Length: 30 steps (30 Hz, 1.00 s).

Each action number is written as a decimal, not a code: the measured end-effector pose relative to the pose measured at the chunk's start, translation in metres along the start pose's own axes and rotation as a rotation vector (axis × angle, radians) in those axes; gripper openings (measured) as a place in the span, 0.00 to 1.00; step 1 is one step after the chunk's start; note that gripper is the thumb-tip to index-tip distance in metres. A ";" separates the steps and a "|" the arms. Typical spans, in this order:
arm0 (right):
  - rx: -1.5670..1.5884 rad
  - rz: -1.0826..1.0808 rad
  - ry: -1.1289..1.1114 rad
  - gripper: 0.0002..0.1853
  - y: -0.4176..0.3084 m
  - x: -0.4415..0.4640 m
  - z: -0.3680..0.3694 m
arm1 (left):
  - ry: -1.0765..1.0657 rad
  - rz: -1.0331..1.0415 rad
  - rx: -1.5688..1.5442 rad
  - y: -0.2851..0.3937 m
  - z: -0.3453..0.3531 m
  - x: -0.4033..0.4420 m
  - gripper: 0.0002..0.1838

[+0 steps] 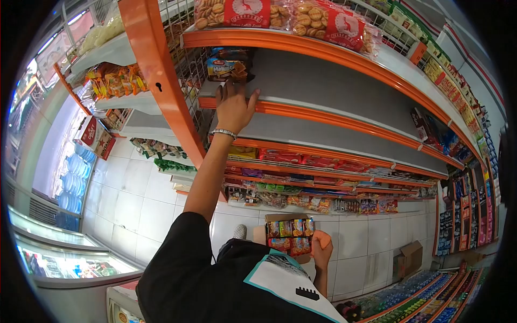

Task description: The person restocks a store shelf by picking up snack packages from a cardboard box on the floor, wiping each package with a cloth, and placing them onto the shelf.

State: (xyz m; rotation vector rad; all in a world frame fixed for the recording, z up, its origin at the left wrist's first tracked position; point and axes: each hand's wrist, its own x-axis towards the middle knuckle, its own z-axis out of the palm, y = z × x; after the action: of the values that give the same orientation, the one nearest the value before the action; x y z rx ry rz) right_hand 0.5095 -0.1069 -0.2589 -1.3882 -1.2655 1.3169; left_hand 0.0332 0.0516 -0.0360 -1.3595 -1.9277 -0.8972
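Note:
My left hand (pixel 235 109) reaches up to the left end of an orange-edged shelf, with its fingers spread. The fingertips lie against the bottom front of a blue and brown biscuit pack (pixel 226 69) labelled "Malkist", beside the wire side panel. More packs stand behind it. Lower down, my right hand (pixel 322 248) is closed at the right side of an open cardboard box (pixel 260 235), apparently gripping its edge; its fingertips are hidden. Inside the box, several small biscuit packs (pixel 289 229) in yellow, red and brown wrappers sit in rows.
Bags of round biscuits (pixel 318 24) fill the shelf above. Dark packs (pixel 425 126) stand at the shelf's right end. An orange post (pixel 156 70) rises left of my arm. Lower shelves hold snack packets (pixel 280 156). Another cardboard box (pixel 409 258) rests on the tiled floor; a chest freezer (pixel 70 264) stands left.

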 end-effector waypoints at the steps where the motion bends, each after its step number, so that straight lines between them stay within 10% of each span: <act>1: 0.052 0.124 -0.032 0.12 -0.007 -0.003 0.000 | 0.007 0.002 0.030 0.000 0.001 0.000 0.34; 15: -0.022 -0.160 0.048 0.11 0.081 0.009 -0.017 | 0.114 0.139 0.010 0.031 -0.025 -0.009 0.24; 17: -0.020 0.036 0.030 0.10 0.084 0.004 -0.017 | 0.093 0.097 -0.442 0.061 -0.034 -0.041 0.18; 21: -0.399 -0.328 -0.057 0.07 0.172 0.016 -0.029 | -0.388 0.197 -0.708 0.112 0.007 -0.197 0.18; 22: -0.350 -0.255 0.047 0.08 0.290 0.025 -0.022 | -0.685 0.309 -0.646 0.107 0.024 -0.249 0.21; 24: -0.718 -0.630 0.119 0.10 0.244 0.013 -0.022 | -1.311 0.510 -0.420 0.077 0.036 -0.353 0.29; 25: -0.634 -0.155 0.208 0.14 0.377 0.010 -0.007 | -1.619 0.590 -0.237 0.056 0.028 -0.395 0.34; 26: -0.728 0.271 0.131 0.19 0.270 -0.005 -0.011 | -1.898 0.440 -0.143 0.034 0.012 -0.427 0.34; 28: -0.509 0.402 0.358 0.19 0.371 -0.013 0.005 | -2.158 0.315 0.008 -0.060 0.005 -0.494 0.35; 29: -0.479 0.443 0.388 0.19 0.354 -0.019 0.006 | -2.184 0.266 -0.544 -0.115 0.032 -0.525 0.30; 30: -0.283 0.678 0.312 0.19 0.316 -0.017 -0.004 | -2.086 0.085 -0.435 -0.126 0.021 -0.513 0.26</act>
State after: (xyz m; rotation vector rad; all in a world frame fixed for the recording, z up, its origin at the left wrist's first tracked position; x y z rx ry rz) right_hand 0.5542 -0.1730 -0.5653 -2.2572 -0.8102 1.2941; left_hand 0.0590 -0.2400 -0.4763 -3.2108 -2.7744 0.8134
